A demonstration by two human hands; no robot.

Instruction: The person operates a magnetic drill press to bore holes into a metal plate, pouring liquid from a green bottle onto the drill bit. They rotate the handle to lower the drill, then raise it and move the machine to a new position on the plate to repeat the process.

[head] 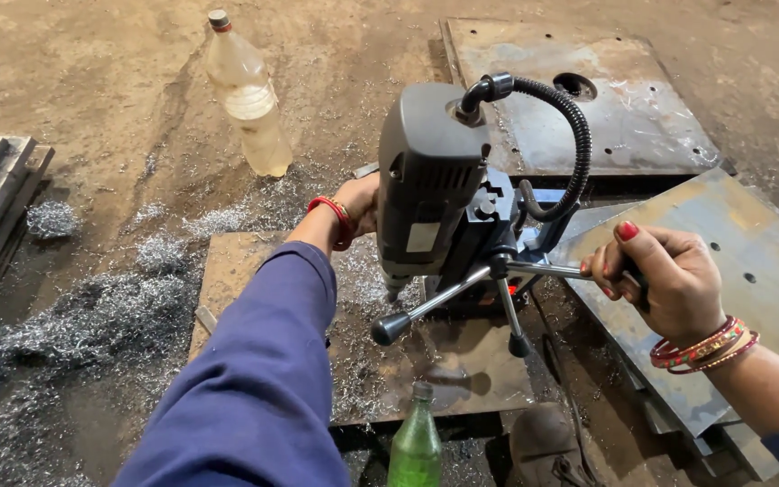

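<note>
drill press [435,189] on steel plate [444,361]; right hand [664,280] fingers clasp feed handle [570,269]; left hand [358,203] grip hidden.

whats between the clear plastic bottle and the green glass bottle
In the head view, the rusty steel plate strewn with metal shavings lies between the clear plastic bottle and the green glass bottle, crossed by the left forearm's blue sleeve.

A grey magnetic drill press [435,189] stands on a rusty steel plate [254,271] strewn with metal shavings [92,316]. The left hand [360,203] rests behind the drill's body. The right hand [664,280] grips one spoke of the feed handle [498,271] right of the drill. A clear plastic bottle [247,95] stands beyond the drill; a green glass bottle [415,442] stands nearer than it.
</note>
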